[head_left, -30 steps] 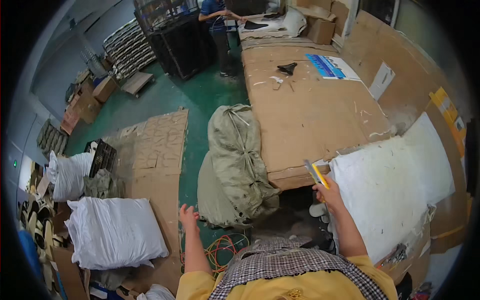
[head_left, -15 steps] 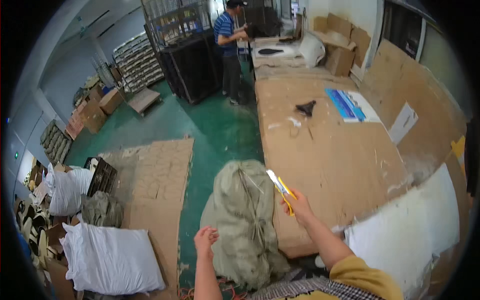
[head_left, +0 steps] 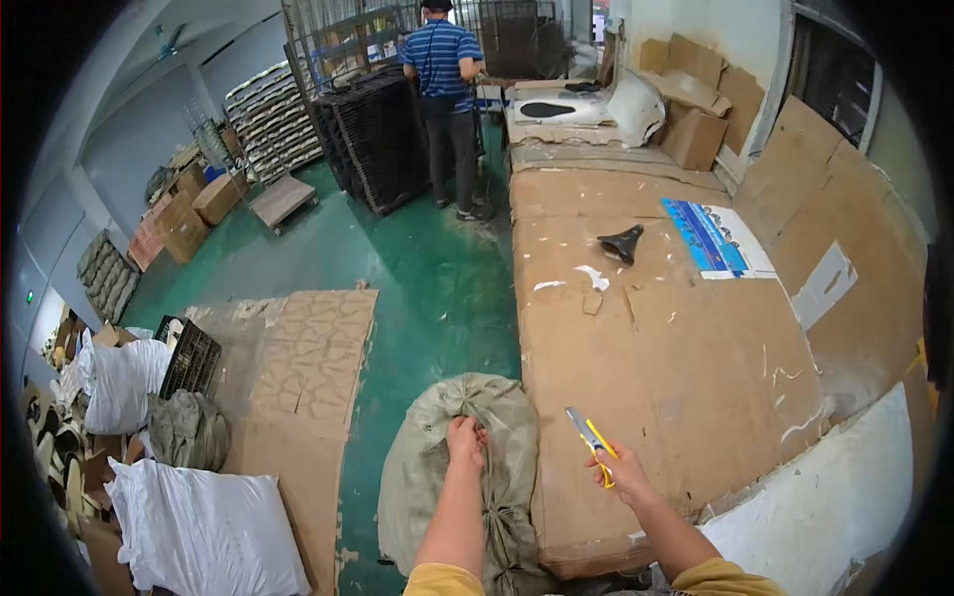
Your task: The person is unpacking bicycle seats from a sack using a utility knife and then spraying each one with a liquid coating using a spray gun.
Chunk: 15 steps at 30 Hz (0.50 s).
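Observation:
A stuffed grey-green woven sack [head_left: 412, 497] stands against the near left edge of the cardboard-covered table [head_left: 686, 348]. My left hand [head_left: 465, 442] is closed on the gathered cloth at the top of the sack. Over the table's near left part, my right hand [head_left: 621, 475] grips a yellow utility knife [head_left: 595, 442]. Its blade is out and points forward and left, apart from the sack. Farther up the table lie a small black three-armed piece [head_left: 622, 243] and some light scraps [head_left: 593, 277].
White sacks [head_left: 204, 531] and a black crate [head_left: 191, 358] stand at the left by flat cardboard [head_left: 308, 348] on the green floor [head_left: 427, 288]. A person in a striped shirt [head_left: 442, 65] stands beyond, beside a dark rack [head_left: 368, 139]. A blue-white printed sheet [head_left: 711, 238] lies on the table.
My left hand has moved forward and right onto the sack's top and closed on its cloth. The knife in my right hand appears lower and farther right. The person beyond has turned away.

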Each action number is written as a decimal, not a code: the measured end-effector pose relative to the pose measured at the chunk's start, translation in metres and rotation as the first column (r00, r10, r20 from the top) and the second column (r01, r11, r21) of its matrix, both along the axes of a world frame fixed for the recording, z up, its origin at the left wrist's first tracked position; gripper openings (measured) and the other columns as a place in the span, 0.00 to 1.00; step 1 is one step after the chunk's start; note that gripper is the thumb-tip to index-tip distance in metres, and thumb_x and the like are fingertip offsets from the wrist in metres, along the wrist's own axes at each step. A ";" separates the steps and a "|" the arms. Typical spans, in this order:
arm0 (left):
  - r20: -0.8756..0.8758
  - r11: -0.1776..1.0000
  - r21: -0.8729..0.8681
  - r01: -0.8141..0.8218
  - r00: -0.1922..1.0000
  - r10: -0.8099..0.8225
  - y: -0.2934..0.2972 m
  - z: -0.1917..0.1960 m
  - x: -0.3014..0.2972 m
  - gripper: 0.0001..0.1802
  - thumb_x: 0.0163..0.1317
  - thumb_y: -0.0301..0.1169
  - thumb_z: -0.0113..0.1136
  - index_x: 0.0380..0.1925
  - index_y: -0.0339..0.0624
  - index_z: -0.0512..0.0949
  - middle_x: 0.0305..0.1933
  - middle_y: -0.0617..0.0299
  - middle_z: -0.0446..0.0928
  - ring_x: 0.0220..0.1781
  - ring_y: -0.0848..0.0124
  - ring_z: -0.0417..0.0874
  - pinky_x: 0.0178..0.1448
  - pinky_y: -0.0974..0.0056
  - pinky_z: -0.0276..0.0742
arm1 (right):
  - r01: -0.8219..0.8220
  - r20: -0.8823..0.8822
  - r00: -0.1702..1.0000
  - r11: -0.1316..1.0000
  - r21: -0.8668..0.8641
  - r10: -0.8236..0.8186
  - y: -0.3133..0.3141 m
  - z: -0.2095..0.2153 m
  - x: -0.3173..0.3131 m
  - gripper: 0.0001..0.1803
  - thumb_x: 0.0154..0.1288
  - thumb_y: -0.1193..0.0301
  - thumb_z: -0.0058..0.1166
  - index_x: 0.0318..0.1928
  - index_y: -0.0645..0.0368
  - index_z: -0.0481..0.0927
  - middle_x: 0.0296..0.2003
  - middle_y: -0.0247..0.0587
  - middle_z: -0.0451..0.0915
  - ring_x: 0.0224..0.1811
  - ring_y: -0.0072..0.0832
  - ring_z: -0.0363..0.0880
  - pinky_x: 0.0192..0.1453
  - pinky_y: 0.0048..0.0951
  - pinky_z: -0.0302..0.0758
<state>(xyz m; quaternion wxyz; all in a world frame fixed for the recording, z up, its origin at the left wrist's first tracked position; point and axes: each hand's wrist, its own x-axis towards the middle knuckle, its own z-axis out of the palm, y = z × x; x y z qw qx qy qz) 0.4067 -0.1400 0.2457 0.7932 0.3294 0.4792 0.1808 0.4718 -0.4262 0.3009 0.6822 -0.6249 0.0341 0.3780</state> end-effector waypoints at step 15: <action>-0.441 0.643 0.744 0.182 0.857 0.268 -0.044 0.013 -0.007 0.17 0.54 0.26 0.54 0.44 0.36 0.65 0.45 0.51 0.66 0.46 0.60 0.69 0.49 0.60 0.65 | -0.088 0.049 0.994 0.991 -0.096 0.093 0.017 0.001 0.008 0.17 0.65 0.68 0.45 0.52 0.60 0.66 0.30 0.43 0.77 0.17 0.21 0.71 0.20 0.22 0.70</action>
